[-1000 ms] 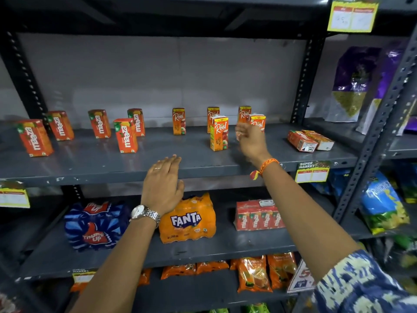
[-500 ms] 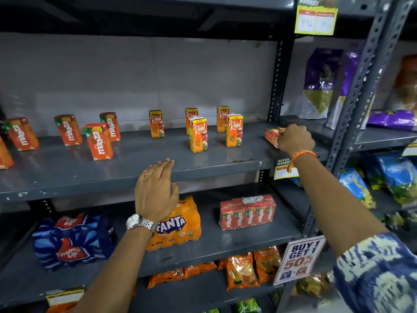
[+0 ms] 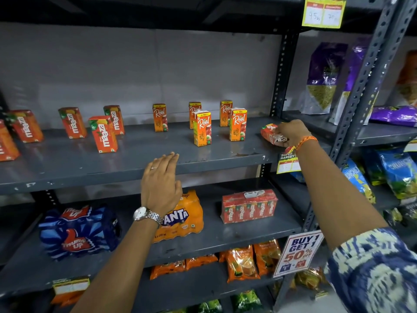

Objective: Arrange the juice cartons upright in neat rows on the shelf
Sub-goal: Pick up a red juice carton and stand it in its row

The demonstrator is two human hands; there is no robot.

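Note:
On the grey shelf (image 3: 135,163) several Real juice cartons stand upright, two in front (image 3: 202,128) (image 3: 238,124) and three behind (image 3: 160,117). Several Maaza cartons (image 3: 103,134) stand upright to the left. At the shelf's right end my right hand (image 3: 291,132) is closed on a red carton lying on its side (image 3: 269,133); a second lying carton seen earlier is hidden under the hand. My left hand (image 3: 161,184) hovers flat with fingers apart at the shelf's front edge, holding nothing.
A steel upright (image 3: 278,73) stands behind my right hand. The lower shelf holds a Thums Up pack (image 3: 79,231), a Fanta pack (image 3: 182,218) and a Maaza multipack (image 3: 248,206). Snack bags fill the right-hand rack (image 3: 397,175). A price tag (image 3: 287,162) hangs at the shelf edge.
My right hand left the upright Real carton in the front row and moved right to the lying cartons, closing on one. The view shifted right. My left hand stayed put.

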